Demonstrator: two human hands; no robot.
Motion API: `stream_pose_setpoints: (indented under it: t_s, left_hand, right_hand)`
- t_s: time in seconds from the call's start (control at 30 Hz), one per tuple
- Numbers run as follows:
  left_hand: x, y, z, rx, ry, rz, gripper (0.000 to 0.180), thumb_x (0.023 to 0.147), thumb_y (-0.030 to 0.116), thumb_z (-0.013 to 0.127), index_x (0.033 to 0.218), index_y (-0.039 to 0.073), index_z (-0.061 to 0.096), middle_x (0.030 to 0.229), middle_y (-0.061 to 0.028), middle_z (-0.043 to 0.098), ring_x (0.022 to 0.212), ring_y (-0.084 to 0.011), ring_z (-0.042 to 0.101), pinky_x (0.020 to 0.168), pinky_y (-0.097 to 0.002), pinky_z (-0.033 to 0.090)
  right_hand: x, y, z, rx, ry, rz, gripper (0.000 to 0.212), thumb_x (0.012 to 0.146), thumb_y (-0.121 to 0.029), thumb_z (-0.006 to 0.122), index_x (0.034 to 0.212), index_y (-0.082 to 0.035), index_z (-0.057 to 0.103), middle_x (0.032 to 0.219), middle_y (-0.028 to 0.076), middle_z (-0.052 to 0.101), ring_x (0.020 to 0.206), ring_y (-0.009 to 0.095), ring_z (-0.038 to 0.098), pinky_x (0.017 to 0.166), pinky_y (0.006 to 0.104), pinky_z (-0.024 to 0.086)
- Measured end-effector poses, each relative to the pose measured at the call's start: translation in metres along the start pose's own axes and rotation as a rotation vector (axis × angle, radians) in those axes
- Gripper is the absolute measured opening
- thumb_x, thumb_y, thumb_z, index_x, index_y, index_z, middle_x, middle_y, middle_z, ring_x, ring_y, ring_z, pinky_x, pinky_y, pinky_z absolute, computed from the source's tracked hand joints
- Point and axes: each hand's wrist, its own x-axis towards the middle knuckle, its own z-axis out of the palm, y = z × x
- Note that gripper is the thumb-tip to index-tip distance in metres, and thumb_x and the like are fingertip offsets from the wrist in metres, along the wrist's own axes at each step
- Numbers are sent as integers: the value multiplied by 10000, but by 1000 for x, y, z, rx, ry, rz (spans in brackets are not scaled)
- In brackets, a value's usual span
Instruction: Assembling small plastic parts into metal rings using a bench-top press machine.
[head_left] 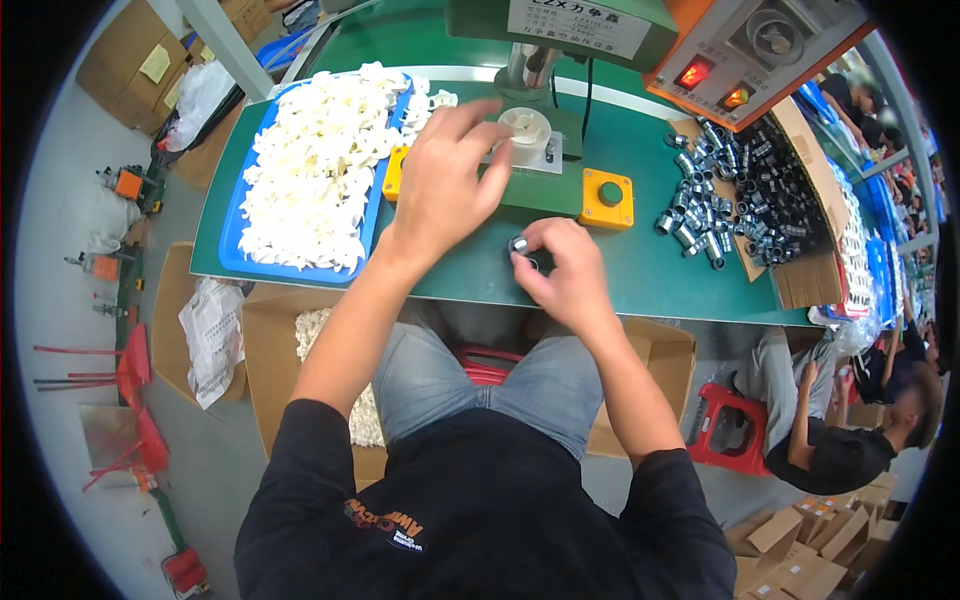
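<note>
My left hand [450,180] hovers beside the white round fixture [527,136] of a green bench press [560,35]. Its fingers are curved and apart, and I see nothing held in them. A small pale piece shows inside the fixture. Close to the table's front edge, my right hand [567,268] pinches a short shiny metal sleeve [517,245] between thumb and fingers. A dark round shape lies under that hand, partly hidden. To the left, a blue tray [232,225] is heaped with white plastic parts [315,165]. Loose metal sleeves [700,205] lie to the right.
Yellow button boxes [607,198] flank the press base. An orange control box [745,60] with lit switches stands at back right. A cardboard box [805,200] holds more sleeves. Open cartons [270,370] sit under the table [450,265]. Another person [840,440] sits at right.
</note>
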Motion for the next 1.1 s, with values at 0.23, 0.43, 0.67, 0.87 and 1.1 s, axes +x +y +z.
stream_pose_setpoints:
  t_s: [0.23, 0.43, 0.67, 0.87, 1.1]
  left_hand:
    - [-34, 39, -32, -245, -365, -70, 329, 802, 71, 773, 1114, 19, 680, 1149, -135, 678, 1075, -332, 632, 926, -403, 509]
    - [-31, 38, -20, -242, -274, -85, 299, 774, 68, 799, 1046, 8, 690, 1022, -121, 707, 954, -316, 664, 834, -401, 540]
    - [-29, 17, -25, -99, -197, -145, 271, 772, 120, 826, 1003, 39, 711, 956, -107, 717, 871, -281, 678, 787, -392, 545]
    - [7, -3, -30, -182, -23, -302, 290, 777, 137, 830, 1024, 23, 727, 1022, -79, 718, 829, -193, 666, 702, -325, 539]
    - [17, -8, -22, -236, -30, -403, 277, 796, 167, 834, 1016, 27, 741, 991, -52, 711, 826, -149, 644, 666, -286, 511]
  right_hand:
    - [15, -18, -31, 282, 205, 206, 181, 796, -29, 802, 893, 3, 653, 974, 113, 727, 835, 181, 693, 735, 315, 560]
    - [22, -27, -31, 329, 154, 163, 180, 806, -39, 801, 898, 6, 653, 962, 116, 727, 875, 194, 708, 767, 316, 572]
    - [10, -5, -18, 90, 120, -18, 217, 791, -79, 812, 881, -41, 618, 938, 119, 696, 873, 307, 681, 763, 402, 525]
    - [16, -16, 9, -233, -316, -180, 245, 811, -199, 799, 929, -50, 644, 935, 113, 629, 910, 305, 602, 798, 434, 451]
    - [51, -13, -16, -108, 29, -156, 199, 809, -166, 792, 915, -44, 676, 923, 140, 625, 914, 338, 635, 780, 454, 527]
